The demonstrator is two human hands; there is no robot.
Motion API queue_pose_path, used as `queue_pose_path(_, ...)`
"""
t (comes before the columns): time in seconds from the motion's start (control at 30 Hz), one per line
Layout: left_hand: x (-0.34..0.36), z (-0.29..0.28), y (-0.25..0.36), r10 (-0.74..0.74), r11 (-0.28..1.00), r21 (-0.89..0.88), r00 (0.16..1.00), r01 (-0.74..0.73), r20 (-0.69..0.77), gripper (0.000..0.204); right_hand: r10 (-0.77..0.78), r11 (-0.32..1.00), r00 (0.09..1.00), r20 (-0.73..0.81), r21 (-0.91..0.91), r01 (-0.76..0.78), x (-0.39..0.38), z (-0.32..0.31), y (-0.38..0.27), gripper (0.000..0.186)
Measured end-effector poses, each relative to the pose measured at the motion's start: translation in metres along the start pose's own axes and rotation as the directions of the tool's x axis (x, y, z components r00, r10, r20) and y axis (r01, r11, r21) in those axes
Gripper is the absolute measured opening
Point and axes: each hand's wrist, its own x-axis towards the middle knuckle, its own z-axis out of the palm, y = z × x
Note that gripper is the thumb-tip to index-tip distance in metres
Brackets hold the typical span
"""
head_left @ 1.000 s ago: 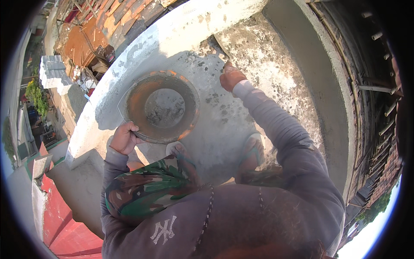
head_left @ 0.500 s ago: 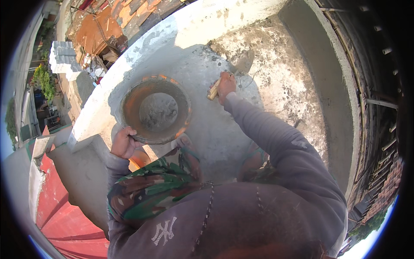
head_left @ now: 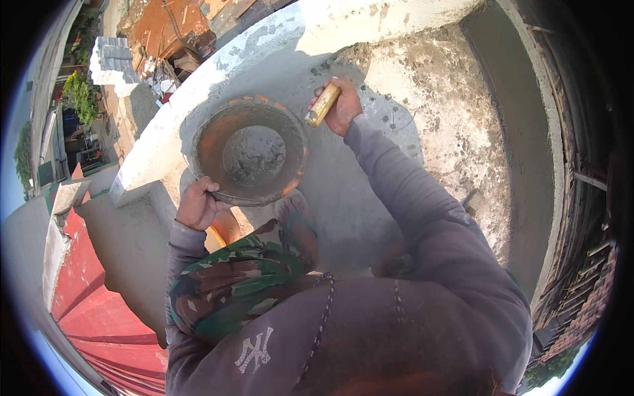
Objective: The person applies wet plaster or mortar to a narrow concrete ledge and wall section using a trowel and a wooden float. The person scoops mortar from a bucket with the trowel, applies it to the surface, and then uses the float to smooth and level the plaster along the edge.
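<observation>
My left hand (head_left: 197,204) grips the near rim of a round, mortar-crusted bucket (head_left: 298,165). Wet grey mortar (head_left: 254,152) lies in its bottom. My right hand (head_left: 340,105) is closed on the wooden handle (head_left: 319,112) of a trowel, just beyond the bucket's upper right; the blade is hidden behind the hand. Mottled, mortar-spattered concrete (head_left: 429,92) lies around and right of that hand. Part of an orange container (head_left: 225,224) shows behind my left hand, and my sandalled foot (head_left: 294,218) is below the bucket.
A pale curved low wall (head_left: 165,135) borders the ledge, with tiles and rubble (head_left: 165,26) beyond it. A grey plastered band (head_left: 522,132) runs along the right, beside bamboo poles (head_left: 574,178). Red metal roofing (head_left: 99,310) lies at lower left, below a drop.
My right hand has swung leftward with the trowel, toward the bucket, and its handle now points up at the camera. My left hand still holds the bucket's rim.
</observation>
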Motion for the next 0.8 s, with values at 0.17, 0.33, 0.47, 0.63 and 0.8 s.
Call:
queue_pose_path(0.17, 0.014, 0.037, 0.024, 0.014, 0.992, 0.120, 0.996, -0.024, 0.087, 0.029, 0.109, 0.904, 0.990, 0.094, -0.424, -0.059, -0.094, -0.012, -0.057, 0.023)
queue_pose_path(0.33, 0.039, 0.092, 0.039, 0.006, 0.963, 0.259, 0.965, -0.076, 0.261, 0.032, 0.116, 0.099, 0.990, 0.086, -0.992, 0.074, -0.181, -0.004, -0.091, 0.023)
queue_pose_path(0.47, 0.049, 0.143, 0.039, 0.005, 0.890, 0.431, 0.951, -0.145, 0.309, 0.044, 0.001, -0.687, 0.971, 0.241, -0.705, 0.175, -0.210, 0.009, -0.104, 0.033)
queue_pose_path(0.63, 0.076, 0.160, 0.018, 0.021, 0.827, 0.473, 0.858, -0.304, 0.514, 0.077, -0.085, -0.905, 0.983, 0.163, -0.424, -0.008, -0.188, 0.053, -0.118, 0.037)
queue_pose_path(0.8, 0.058, 0.189, 0.032, -0.059, 0.782, 0.569, 0.877, -0.256, 0.477, 0.082, 0.087, -0.857, 0.984, -0.153, -0.516, -0.005, -0.150, 0.032, -0.094, 0.029)
